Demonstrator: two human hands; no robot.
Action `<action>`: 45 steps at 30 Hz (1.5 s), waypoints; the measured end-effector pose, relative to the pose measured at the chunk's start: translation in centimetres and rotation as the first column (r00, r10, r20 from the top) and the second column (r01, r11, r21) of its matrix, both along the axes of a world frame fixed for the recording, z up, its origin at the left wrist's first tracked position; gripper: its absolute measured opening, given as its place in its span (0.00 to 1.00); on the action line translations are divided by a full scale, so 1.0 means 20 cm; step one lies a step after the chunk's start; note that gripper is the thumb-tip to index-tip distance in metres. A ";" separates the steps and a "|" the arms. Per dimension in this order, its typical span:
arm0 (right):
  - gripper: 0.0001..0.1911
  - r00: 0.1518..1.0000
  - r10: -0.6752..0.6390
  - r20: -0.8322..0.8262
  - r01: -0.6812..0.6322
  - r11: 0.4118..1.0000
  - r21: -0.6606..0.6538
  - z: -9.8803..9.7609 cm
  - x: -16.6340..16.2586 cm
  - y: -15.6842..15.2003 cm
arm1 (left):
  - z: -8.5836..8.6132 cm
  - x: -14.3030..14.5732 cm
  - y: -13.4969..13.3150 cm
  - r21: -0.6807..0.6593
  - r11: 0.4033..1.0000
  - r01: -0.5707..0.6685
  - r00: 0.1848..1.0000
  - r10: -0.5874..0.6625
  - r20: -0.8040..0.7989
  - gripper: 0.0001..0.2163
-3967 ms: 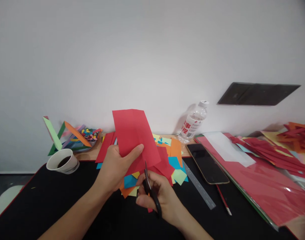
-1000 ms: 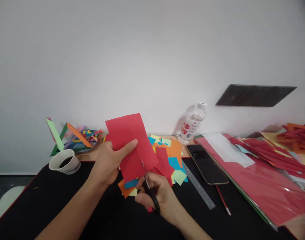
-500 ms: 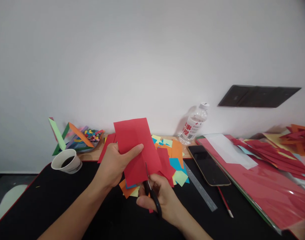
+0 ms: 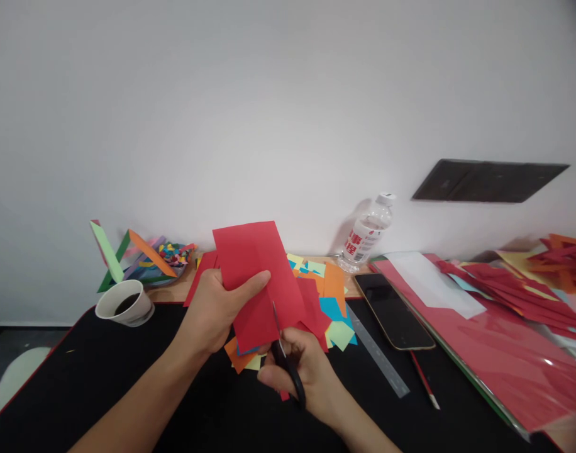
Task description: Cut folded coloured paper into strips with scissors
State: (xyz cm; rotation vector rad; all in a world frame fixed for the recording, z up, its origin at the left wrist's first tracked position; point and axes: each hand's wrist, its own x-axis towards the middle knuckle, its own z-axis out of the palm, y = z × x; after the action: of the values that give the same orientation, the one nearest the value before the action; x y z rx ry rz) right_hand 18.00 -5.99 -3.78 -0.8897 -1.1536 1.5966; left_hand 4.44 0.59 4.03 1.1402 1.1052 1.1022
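Observation:
My left hand [image 4: 212, 314] pinches a red sheet of paper [image 4: 253, 264] and holds it upright above the black mat [image 4: 127, 402], thumb across its front. Black-handled scissors [image 4: 283, 358] are gripped in my right hand [image 4: 300, 371], just below the sheet. Their blades reach up into the sheet's lower edge along a cut. Under both hands lies a heap of coloured paper squares [image 4: 332, 308] in orange, blue, yellow and red.
A paper cup [image 4: 124, 303] with dark liquid stands at the left, with folded coloured strips [image 4: 127, 258] behind it. To the right lie a ruler [image 4: 377, 352], a phone [image 4: 394, 310], a pencil [image 4: 424, 379], a water bottle [image 4: 367, 233] and a red folder [image 4: 495, 352] with red strips.
The sheet has dipped a little and come back up. The scissor blades have worked slightly further into its lower edge. Both hands stay in about the same place.

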 end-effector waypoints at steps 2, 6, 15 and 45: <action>0.26 1.000 0.002 0.013 -0.002 1.000 0.002 0.00 0.00 0.00 | 0.00 0.00 0.00 0.004 1.000 -0.003 1.000 0.003 0.001 0.13; 0.27 1.000 0.004 0.018 -0.004 1.000 -0.009 0.00 0.00 0.00 | 0.00 0.00 0.00 0.001 1.000 -0.001 1.000 0.001 0.013 0.13; 0.24 0.999 -0.008 0.034 0.009 1.000 -0.022 0.00 -0.01 0.00 | 0.01 0.01 0.00 -0.032 0.999 -0.010 0.999 0.011 0.044 0.13; 0.17 1.000 0.016 0.006 -0.016 0.998 0.053 0.03 0.00 0.01 | 0.02 0.04 -0.03 -0.050 0.996 0.075 0.997 -0.074 0.019 0.11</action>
State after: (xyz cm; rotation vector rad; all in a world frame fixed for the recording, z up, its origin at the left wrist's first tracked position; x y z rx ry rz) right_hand 18.00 -5.87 -3.18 -0.8525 -1.2040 1.5701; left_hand 5.20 0.04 4.34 1.1212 1.0632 1.0193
